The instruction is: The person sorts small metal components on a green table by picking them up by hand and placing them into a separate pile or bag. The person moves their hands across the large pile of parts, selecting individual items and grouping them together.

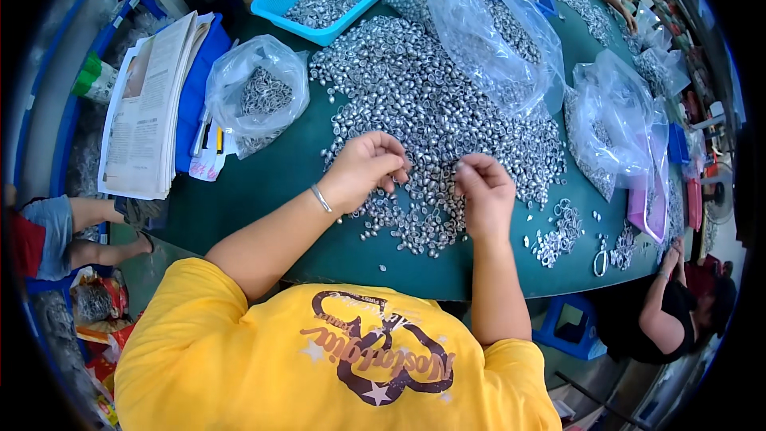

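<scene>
Metal pile (455, 104) runs between and beyond both hands, spilling toward table's (291, 158) near edge; left (371, 168) and right (487, 186) equally close, fingers curled, can't tell if gripping pieces.

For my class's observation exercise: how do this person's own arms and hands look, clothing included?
Short yellow sleeves leave the forearms bare. The left hand has a slim silver-coloured bangle at its wrist; the right hand has none. Neither is gloved.

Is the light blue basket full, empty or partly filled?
Partly filled: small silvery pieces lie in the light blue basket, below its rim.
</scene>
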`<state>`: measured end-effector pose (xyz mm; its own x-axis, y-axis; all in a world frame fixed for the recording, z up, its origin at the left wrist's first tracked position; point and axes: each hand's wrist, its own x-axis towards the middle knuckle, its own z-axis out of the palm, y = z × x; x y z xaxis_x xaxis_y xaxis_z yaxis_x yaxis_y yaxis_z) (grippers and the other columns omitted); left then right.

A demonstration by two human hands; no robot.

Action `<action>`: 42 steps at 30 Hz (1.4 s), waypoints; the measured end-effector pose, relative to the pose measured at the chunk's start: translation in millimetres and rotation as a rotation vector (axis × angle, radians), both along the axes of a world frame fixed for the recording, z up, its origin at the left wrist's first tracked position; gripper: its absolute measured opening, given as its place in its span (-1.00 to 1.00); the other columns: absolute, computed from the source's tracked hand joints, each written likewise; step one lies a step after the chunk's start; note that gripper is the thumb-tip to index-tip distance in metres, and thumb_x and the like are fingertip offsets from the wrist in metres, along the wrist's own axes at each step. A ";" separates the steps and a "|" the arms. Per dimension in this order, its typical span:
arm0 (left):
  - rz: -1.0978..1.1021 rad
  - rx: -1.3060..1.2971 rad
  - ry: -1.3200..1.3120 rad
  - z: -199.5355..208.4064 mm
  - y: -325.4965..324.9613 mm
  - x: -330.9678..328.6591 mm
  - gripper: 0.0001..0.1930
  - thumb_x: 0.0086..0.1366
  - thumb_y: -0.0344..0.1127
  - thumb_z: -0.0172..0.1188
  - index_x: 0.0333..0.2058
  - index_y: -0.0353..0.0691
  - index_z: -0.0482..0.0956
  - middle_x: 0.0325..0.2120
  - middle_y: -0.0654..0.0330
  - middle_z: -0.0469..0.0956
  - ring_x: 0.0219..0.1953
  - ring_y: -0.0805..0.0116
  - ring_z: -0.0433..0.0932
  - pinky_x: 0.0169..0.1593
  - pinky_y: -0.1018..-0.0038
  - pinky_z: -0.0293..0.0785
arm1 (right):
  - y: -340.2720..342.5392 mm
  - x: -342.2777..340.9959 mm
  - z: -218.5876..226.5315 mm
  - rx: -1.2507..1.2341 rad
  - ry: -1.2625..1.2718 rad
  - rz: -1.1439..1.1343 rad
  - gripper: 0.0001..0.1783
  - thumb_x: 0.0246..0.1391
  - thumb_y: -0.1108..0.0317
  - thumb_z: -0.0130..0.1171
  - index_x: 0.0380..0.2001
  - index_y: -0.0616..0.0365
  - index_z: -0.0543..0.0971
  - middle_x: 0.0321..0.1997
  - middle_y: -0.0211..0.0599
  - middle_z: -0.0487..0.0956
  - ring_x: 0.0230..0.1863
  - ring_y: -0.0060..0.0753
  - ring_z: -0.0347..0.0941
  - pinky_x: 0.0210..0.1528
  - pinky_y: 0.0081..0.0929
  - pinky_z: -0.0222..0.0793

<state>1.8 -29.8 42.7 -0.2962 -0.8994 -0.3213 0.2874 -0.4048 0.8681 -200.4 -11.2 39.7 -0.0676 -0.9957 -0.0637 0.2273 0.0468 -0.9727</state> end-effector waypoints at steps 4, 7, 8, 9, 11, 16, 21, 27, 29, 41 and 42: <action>-0.023 -0.543 -0.509 -2.2 -12.0 -11.1 -0.90 0.07 -0.42 0.14 -0.41 -0.29 0.49 -0.58 0.21 0.43 -0.54 0.47 0.47 -0.53 0.57 0.37 | -8.3 -4.5 16.5 0.141 -0.416 0.015 -0.79 -0.09 0.62 -0.06 -0.31 0.32 0.45 -0.42 -0.21 0.53 -0.52 -0.51 0.44 -0.55 -0.69 0.36; -0.063 -1.010 -0.896 -8.0 -22.2 -27.4 -0.91 0.00 -0.39 0.22 -0.48 -0.25 0.55 -0.52 0.11 0.43 -0.48 0.19 0.46 -0.38 0.38 0.42 | -13.0 2.4 15.5 0.168 0.351 0.103 -0.88 -0.08 0.55 0.03 -0.41 0.30 0.51 -0.49 -0.34 0.52 -0.55 -0.58 0.41 -0.57 -0.66 0.29; -0.074 -1.011 -0.922 -12.8 -22.5 -29.7 -0.91 -0.01 -0.39 0.22 -0.50 -0.25 0.54 -0.51 0.11 0.42 -0.46 0.15 0.46 -0.35 0.35 0.42 | -14.6 7.9 13.3 -0.052 0.660 0.134 -0.92 -0.09 0.51 0.09 -0.46 0.24 0.55 -0.53 -0.32 0.53 -0.58 -0.48 0.41 -0.56 -0.52 0.30; -0.085 -1.012 -0.949 -17.6 -21.5 -30.9 -0.92 -0.01 -0.39 0.22 -0.51 -0.24 0.53 -0.51 0.10 0.42 -0.43 0.11 0.45 -0.33 0.32 0.42 | -17.4 12.1 8.5 -0.343 0.887 0.101 -0.92 -0.10 0.47 0.11 -0.46 0.19 0.55 -0.52 -0.24 0.51 -0.56 -0.28 0.43 -0.52 -0.35 0.34; -0.114 -1.033 -0.985 -17.1 -18.8 -31.5 -0.92 0.01 -0.41 0.20 -0.50 -0.25 0.50 -0.50 0.08 0.39 -0.41 0.08 0.45 -0.34 0.29 0.41 | -17.4 20.2 7.5 -0.462 1.299 0.049 -0.92 -0.10 0.43 0.11 -0.48 0.17 0.54 -0.50 -0.17 0.45 -0.49 -0.12 0.44 -0.45 -0.24 0.37; -0.100 -0.953 -0.889 -12.4 -11.7 -17.1 -0.91 0.02 -0.46 0.18 -0.47 -0.27 0.46 -0.48 0.10 0.38 -0.44 0.14 0.45 -0.36 0.35 0.41 | -22.1 23.9 9.9 -0.538 1.427 0.165 -0.94 -0.17 0.49 0.06 -0.61 0.19 0.40 -0.46 -0.14 0.40 -0.40 -0.04 0.41 -0.41 -0.21 0.40; -0.174 -0.168 -0.138 5.8 3.7 -7.0 -0.90 0.13 -0.45 0.16 -0.35 -0.26 0.47 -0.51 0.31 0.41 -0.53 0.59 0.38 -0.49 0.69 0.31 | -25.7 16.8 12.7 -0.465 1.019 0.195 -0.94 -0.14 0.52 0.12 -0.53 0.25 0.44 -0.46 -0.13 0.44 -0.44 -0.18 0.41 -0.40 -0.31 0.37; -0.162 0.070 0.299 -4.1 13.4 -0.7 -0.86 0.13 -0.52 0.14 -0.30 -0.28 0.46 -0.51 0.29 0.44 -0.58 0.61 0.31 -0.55 0.74 0.22 | -17.1 -0.1 20.5 0.227 -0.564 0.357 -0.91 0.02 0.52 0.00 -0.35 0.26 0.42 -0.37 -0.21 0.48 -0.43 -0.52 0.36 -0.39 -0.60 0.34; -0.174 0.124 0.411 -5.5 12.5 -0.3 -0.86 0.12 -0.53 0.15 -0.31 -0.28 0.46 -0.51 0.28 0.45 -0.59 0.60 0.30 -0.55 0.72 0.22 | -17.0 -4.9 15.8 0.212 -0.796 0.430 -0.89 0.01 0.51 0.00 -0.34 0.27 0.42 -0.36 -0.16 0.48 -0.41 -0.52 0.36 -0.41 -0.61 0.34; 0.105 0.176 0.403 -3.8 3.4 27.9 -0.91 0.13 -0.44 0.07 -0.35 -0.24 0.44 -0.54 0.28 0.41 -0.57 0.59 0.32 -0.61 0.71 0.19 | -42.6 24.1 11.5 -0.479 1.191 0.164 -0.84 -0.14 0.39 0.23 -0.46 0.23 0.55 -0.47 -0.09 0.47 -0.44 -0.03 0.42 -0.38 -0.28 0.37; 0.109 0.138 0.249 -2.4 2.0 26.4 -0.91 0.12 -0.44 0.09 -0.35 -0.24 0.44 -0.56 0.31 0.40 -0.60 0.61 0.29 -0.61 0.71 0.17 | -42.0 23.9 11.2 -0.485 1.192 0.166 -0.85 -0.14 0.40 0.23 -0.45 0.23 0.55 -0.47 -0.11 0.48 -0.45 -0.07 0.43 -0.40 -0.31 0.36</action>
<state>28.2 -27.8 40.3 -0.2857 -0.8830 -0.3724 0.5324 -0.4693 0.7044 -176.6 -53.2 50.9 0.2931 -0.9021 0.3168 -0.7592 -0.4210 -0.4964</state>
